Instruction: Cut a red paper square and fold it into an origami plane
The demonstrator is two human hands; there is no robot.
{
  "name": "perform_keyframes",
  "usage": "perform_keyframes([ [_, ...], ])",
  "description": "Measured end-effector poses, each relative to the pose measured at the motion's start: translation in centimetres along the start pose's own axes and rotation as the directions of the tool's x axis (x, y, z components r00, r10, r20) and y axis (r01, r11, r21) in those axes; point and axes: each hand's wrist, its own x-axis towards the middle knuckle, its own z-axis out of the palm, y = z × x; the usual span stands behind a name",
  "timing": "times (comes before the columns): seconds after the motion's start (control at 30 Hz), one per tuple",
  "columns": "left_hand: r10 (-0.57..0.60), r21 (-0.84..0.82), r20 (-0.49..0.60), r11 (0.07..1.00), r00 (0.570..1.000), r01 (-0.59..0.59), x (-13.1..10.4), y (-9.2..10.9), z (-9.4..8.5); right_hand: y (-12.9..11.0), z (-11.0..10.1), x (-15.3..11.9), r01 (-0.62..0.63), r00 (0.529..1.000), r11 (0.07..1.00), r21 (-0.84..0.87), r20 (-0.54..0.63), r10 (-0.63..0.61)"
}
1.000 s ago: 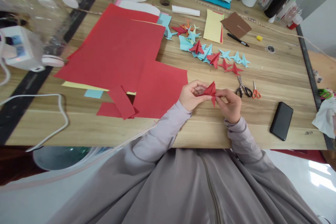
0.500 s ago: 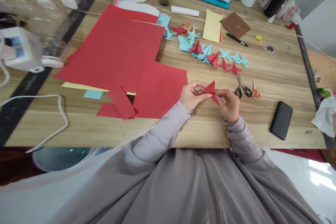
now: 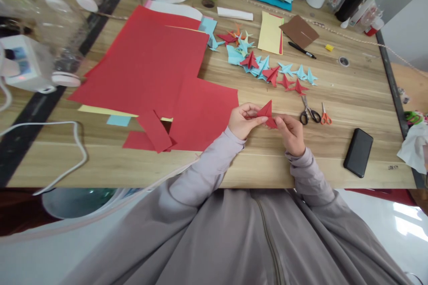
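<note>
Between my hands, just above the wooden table [image 3: 321, 156], is a piece of folded red paper [image 3: 266, 110] with a pointed top. My left hand [image 3: 243, 120] pinches its left side, the thumb lying across the front. The fingertips of my right hand [image 3: 290, 132] are closed on its lower right corner. Beyond the hands lie several folded paper planes, red ones [image 3: 272, 75] and light blue ones [image 3: 301, 72]. Large red paper sheets [image 3: 207, 111] spread out beside my left hand.
Right of my hands lie black-handled scissors [image 3: 310, 115], small orange scissors [image 3: 326, 116] and a black phone-like slab [image 3: 358, 153]. Red strips [image 3: 155, 131] lie left. Farther back are a black pen [image 3: 302, 50], brown paper [image 3: 300, 31] and yellow paper [image 3: 270, 33]. A white cable [image 3: 80, 142] crosses the left side.
The folded red paper has turned slightly and its lower right flap sits differently. My right fingers have shifted a little and curled in at that corner. My left hand keeps its hold.
</note>
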Motion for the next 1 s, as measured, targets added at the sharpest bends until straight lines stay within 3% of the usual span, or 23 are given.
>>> perform_keyframes([
  [0.37,-0.007,0.028,-0.030,1.000,1.000,0.008,-0.15,0.36,0.18,0.55,0.55,0.04,-0.041,0.998,0.998,0.048,-0.035,0.043],
  [0.6,0.054,0.219,-0.052,0.975,0.997,-0.041,-0.44,0.87,0.45,0.23,0.62,0.21,-0.086,0.994,0.996,0.017,-0.072,0.087],
  [0.83,0.035,0.168,0.018,0.985,0.999,-0.038,-0.59,0.94,0.50,0.41,0.42,0.31,-0.121,0.985,0.987,0.106,-0.107,0.132],
  [1.0,0.009,0.154,-0.004,0.988,1.000,-0.008,-0.52,0.67,0.50,-0.18,0.48,0.42,-0.118,0.987,0.983,0.137,-0.093,0.131],
])
